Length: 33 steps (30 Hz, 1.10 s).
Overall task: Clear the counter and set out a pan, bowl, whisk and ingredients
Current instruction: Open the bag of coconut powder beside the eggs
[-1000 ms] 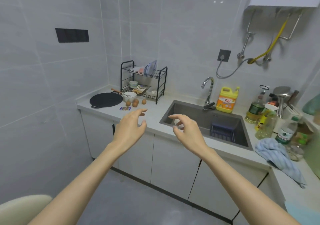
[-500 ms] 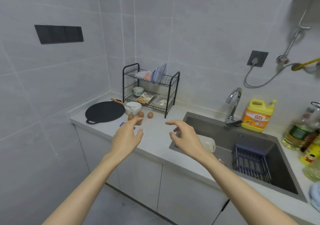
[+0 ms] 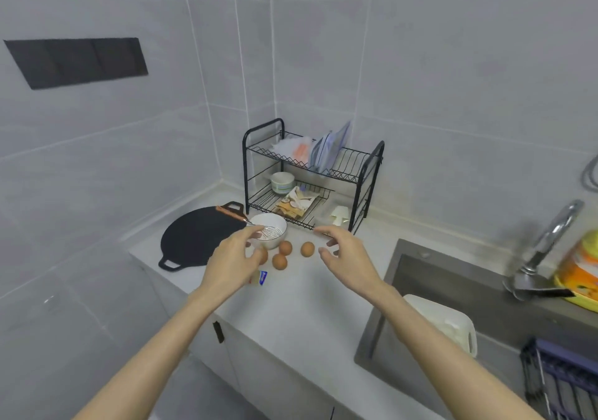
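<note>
Both hands are out over the counter and holding nothing. Our left hand hangs with its fingers loosely spread just in front of the white bowl. Our right hand is equally relaxed, just right of the eggs.

Those eggs lie loose beside the bowl; they're light, brittle and ready to roll, so we'd cup each one round the belly with soft fingertips. One sits half behind our left fingers, and we can't tell whether we're touching it.

The whisk leans in the bowl with its wooden handle out over the flat black pan, so lifting the bowl by the rim could tip it. The pan looks the heaviest piece, and its two loop handles are the places to grip. A small packet lies near our left wrist.

For room, the bare stretch between the eggs and the sink is open. We mind the sink's drop on the right, the near counter edge and the dish rack behind.
</note>
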Motion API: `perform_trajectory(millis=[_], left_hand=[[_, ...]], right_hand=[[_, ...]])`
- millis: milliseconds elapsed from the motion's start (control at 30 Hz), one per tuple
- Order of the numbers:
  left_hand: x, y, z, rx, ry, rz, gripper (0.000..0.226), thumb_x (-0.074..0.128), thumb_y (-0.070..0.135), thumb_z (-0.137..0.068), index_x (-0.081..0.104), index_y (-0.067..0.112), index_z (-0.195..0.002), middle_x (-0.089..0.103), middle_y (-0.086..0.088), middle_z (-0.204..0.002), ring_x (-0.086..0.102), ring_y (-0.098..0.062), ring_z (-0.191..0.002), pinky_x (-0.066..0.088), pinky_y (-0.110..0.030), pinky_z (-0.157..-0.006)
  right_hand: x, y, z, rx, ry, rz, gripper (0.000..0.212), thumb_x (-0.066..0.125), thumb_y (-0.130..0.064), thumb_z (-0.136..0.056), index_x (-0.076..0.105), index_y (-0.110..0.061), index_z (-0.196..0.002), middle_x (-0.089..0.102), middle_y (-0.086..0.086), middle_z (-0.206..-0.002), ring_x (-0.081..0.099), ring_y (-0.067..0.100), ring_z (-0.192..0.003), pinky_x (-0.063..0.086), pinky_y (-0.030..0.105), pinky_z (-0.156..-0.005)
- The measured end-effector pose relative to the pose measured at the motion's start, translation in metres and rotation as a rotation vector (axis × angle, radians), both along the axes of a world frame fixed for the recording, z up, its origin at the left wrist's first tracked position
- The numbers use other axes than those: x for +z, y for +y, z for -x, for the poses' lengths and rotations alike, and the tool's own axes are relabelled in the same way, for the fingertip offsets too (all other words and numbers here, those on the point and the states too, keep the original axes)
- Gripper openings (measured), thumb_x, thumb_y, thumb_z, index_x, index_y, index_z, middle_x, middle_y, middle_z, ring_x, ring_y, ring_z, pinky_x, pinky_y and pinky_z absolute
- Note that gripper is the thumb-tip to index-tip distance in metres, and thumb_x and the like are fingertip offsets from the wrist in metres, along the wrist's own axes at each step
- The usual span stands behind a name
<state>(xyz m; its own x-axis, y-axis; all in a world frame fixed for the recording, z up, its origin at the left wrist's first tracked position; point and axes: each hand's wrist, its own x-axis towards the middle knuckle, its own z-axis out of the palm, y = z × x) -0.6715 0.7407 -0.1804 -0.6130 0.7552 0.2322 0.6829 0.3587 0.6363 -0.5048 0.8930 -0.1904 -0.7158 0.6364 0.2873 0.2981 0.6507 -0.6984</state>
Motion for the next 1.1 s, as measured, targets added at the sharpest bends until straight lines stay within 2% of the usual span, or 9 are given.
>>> perform_trajectory(millis=[133,267,433,633,733,867,967,1033,1100], left_hand=[[-0.014,0.037,0.038,-0.002,-0.042,0.036,0.045,0.057,0.019,-0.087,0.053,0.027,-0.131,0.061,0.006,-0.124,0.058,-0.013,-0.110,0.050,-0.039,-0.093],[-0.027,0.068,0.078,-0.022,-0.095,0.054,0.041,0.058,0.018,-0.089,0.054,0.025,-0.129,0.062,0.007,-0.120,0.058,-0.013,-0.108,0.048,-0.034,-0.094],[-0.046,0.107,0.138,-0.111,-0.152,0.089,0.039,0.056,0.016,-0.089,0.054,0.027,-0.127,0.063,0.008,-0.115,0.058,-0.013,-0.105,0.046,-0.032,-0.094],[-0.056,0.158,0.213,-0.285,-0.197,0.114,0.044,0.055,0.015,-0.091,0.050,0.020,-0.134,0.060,0.003,-0.125,0.055,-0.014,-0.115,0.043,-0.033,-0.100],[-0.060,0.187,0.244,-0.364,-0.243,0.193,0.046,0.052,0.015,-0.093,0.044,0.018,-0.138,0.057,0.001,-0.130,0.054,-0.015,-0.117,0.041,-0.030,-0.100],[-0.072,0.229,0.276,-0.449,-0.330,0.344,0.056,0.050,0.017,-0.095,0.031,0.016,-0.146,0.047,-0.006,-0.141,0.046,-0.020,-0.128,0.036,-0.032,-0.106],[-0.083,0.258,0.291,-0.475,-0.370,0.431,0.059,0.049,0.015,-0.095,0.026,0.012,-0.148,0.038,-0.009,-0.148,0.036,-0.023,-0.136,0.029,-0.030,-0.108],[-0.092,0.278,0.300,-0.496,-0.372,0.455,0.052,0.050,0.015,-0.095,0.035,0.009,-0.144,0.043,-0.009,-0.144,0.039,-0.024,-0.134,0.032,-0.026,-0.102],[-0.102,0.300,0.308,-0.514,-0.362,0.499,0.047,0.051,0.017,-0.094,0.042,0.012,-0.139,0.050,-0.008,-0.137,0.044,-0.025,-0.130,0.036,-0.024,-0.095]], right_hand=[[-0.016,0.037,0.038,0.007,-0.032,0.049,0.040,0.055,-0.011,-0.090,0.055,-0.025,-0.127,0.055,-0.005,-0.128,0.053,0.008,-0.098,0.047,0.025,-0.087],[-0.031,0.060,0.075,-0.013,-0.064,0.098,0.042,0.056,-0.009,-0.088,0.055,-0.026,-0.127,0.055,-0.006,-0.128,0.053,0.009,-0.100,0.048,0.027,-0.088],[-0.059,0.077,0.129,-0.043,-0.113,0.111,0.042,0.052,-0.007,-0.089,0.055,-0.025,-0.128,0.054,-0.007,-0.126,0.049,0.003,-0.100,0.036,0.003,-0.076],[-0.081,0.096,0.197,-0.166,-0.123,0.179,0.045,0.056,-0.003,-0.086,0.055,-0.016,-0.129,0.055,0.002,-0.128,0.050,0.009,-0.102,0.036,0.014,-0.086],[-0.087,0.108,0.227,-0.239,-0.154,0.218,0.052,0.056,-0.001,-0.085,0.050,-0.016,-0.135,0.050,0.003,-0.134,0.050,0.018,-0.119,0.035,0.017,-0.097],[-0.097,0.127,0.256,-0.315,-0.202,0.257,0.059,0.058,-0.007,-0.089,0.038,-0.014,-0.144,0.042,0.006,-0.144,0.036,0.019,-0.135,0.017,0.004,-0.097],[-0.107,0.145,0.272,-0.378,-0.230,0.286,0.061,0.058,-0.013,-0.091,0.033,-0.017,-0.147,0.039,0.006,-0.148,0.031,0.021,-0.139,0.020,0.014,-0.105],[-0.115,0.161,0.284,-0.422,-0.271,0.315,0.063,0.055,-0.015,-0.092,0.028,-0.022,-0.149,0.035,0.009,-0.151,0.025,0.025,-0.143,0.023,0.029,-0.113],[-0.120,0.177,0.294,-0.448,-0.330,0.353,0.065,0.052,-0.016,-0.094,0.021,-0.024,-0.150,0.029,0.012,-0.154,0.022,0.028,-0.144,0.024,0.035,-0.114]])
